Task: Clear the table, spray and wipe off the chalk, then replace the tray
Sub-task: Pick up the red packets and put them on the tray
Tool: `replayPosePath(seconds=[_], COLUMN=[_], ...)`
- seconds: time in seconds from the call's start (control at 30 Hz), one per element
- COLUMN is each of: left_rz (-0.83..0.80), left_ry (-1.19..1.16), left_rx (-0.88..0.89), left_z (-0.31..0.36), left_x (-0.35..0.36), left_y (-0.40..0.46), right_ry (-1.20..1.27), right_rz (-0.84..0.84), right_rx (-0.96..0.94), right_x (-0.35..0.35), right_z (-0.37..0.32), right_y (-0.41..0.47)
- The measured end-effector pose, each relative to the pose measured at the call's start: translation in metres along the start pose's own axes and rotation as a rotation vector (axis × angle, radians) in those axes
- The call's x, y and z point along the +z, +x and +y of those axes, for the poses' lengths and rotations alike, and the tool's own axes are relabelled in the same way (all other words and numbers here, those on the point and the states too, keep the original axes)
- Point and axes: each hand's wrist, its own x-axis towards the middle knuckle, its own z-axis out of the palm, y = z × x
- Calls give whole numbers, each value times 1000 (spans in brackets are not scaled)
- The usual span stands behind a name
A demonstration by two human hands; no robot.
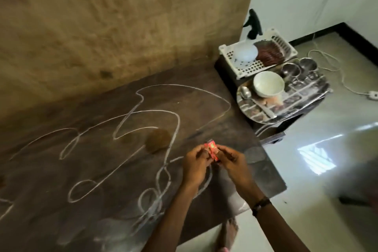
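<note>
Both hands hold a small red box (pixel 212 150) above the dark table (pixel 61 200), near its right edge. My left hand (pixel 195 166) grips the box's left side and my right hand (pixel 233 162) pinches its right side. White chalk scribbles (pixel 147 114) loop across most of the tabletop. A round steel tray (pixel 255 116) rests on a low stand to the right, carrying a white bowl (pixel 268 84), a spoon (pixel 245 93) and steel cups (pixel 298 68). A black spray bottle (pixel 253 24) stands behind a white basket (pixel 243 69).
The basket holds a white bowl (pixel 244 52) and a brown item (pixel 270 52). A rough brown wall (pixel 122 26) backs the table. A brown round patch (pixel 157 140) marks the tabletop. A white cord (pixel 331 65) lies on the glossy floor at right.
</note>
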Motion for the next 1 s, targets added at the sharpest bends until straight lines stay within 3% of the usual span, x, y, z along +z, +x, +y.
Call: replayPosePath(seconds=[0.1,0.23,0.3,0.53,0.73,0.87,1.0], left_rz=[-118,-237,-263,-214,-191,-228,-260], left_ry=[82,119,97,120,117,145,165], left_rx=[-11,69,117,193,179,181,177], left_z=[12,41,54,81,94,98,102], left_x=[53,88,94,98,104,107,112], left_y=[5,-9,-19,-6,3,3,7], right_ry=[-156,-466,-536,-649,-602,-697,-767], right_rz=[201,659,742,637,768,627,478], right_rx=[-22,-42,15,82,59,205,232], right_x=[-68,-147,-175,-197,-218,-239,-230], right_z=[-11,-36,-41,-41,-51,-58,-57], right_y=[33,84,111,162,166,177,183])
